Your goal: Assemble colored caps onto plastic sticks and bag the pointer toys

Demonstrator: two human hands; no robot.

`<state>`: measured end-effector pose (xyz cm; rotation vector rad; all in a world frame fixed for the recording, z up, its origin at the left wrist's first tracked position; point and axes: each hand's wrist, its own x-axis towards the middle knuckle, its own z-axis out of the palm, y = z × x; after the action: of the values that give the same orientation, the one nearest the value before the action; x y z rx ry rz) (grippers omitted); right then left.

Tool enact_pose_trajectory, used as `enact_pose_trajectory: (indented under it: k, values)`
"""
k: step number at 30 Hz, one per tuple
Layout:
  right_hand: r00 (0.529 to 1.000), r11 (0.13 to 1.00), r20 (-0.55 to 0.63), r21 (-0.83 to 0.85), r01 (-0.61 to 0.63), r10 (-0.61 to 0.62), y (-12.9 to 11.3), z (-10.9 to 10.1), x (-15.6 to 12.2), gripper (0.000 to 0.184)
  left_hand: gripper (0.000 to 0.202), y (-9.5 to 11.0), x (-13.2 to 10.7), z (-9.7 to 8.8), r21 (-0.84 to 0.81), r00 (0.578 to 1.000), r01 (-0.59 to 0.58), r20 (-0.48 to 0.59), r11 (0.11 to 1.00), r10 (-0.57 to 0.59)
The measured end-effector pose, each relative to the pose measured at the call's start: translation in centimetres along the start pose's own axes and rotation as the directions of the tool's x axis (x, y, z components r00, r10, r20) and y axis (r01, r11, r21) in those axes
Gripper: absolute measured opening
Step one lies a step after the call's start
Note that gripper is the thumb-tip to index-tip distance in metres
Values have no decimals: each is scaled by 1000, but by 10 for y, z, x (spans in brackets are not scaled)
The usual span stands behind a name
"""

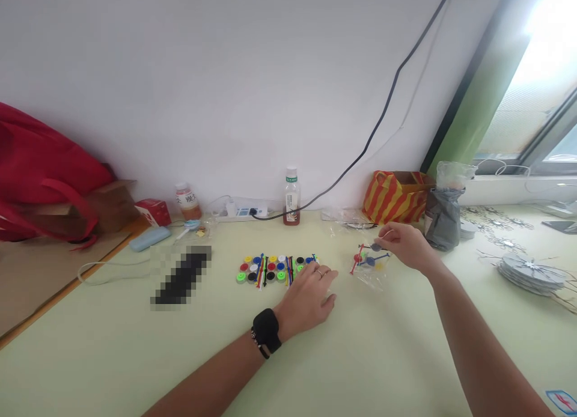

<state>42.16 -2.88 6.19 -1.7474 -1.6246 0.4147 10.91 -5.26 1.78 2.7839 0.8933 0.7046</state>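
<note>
My left hand (307, 297) rests palm-down over the right end of a row of small coloured discs (273, 259) and thin coloured sticks (260, 271). Its thumb stands apart from the bent fingers, and the pieces beneath are partly hidden. Further right, my right hand (403, 244) pinches a dark round piece (375, 247) at its fingertips. Under it lies a clear plastic bag (373, 280), with red and blue sticks and several round pieces in or on it; I cannot tell which.
A tea-coloured bottle (292, 200) and a power strip (252, 211) stand along the wall. A striped bag (392, 197) and a grey bag (444, 219) are at right, beside stacked grey discs (532, 274). A black cable (383, 113) hangs down. A red bag (40, 164) sits left.
</note>
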Motion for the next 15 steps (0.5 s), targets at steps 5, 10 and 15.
enact_pose_trajectory:
  k: [5,10,15]
  values:
    - [998,995,22,-83,63,-62,-17,-9,9,6,28,-3,42,12,35,995,95,37,995,-96]
    - [987,962,-54,-239,135,-152,-27,-18,16,9,27,-6,75,28,3,973,178,148,984,-177]
    - [966,944,-155,-292,154,-206,-30,-32,22,4,28,-2,89,45,-98,967,233,130,968,-219]
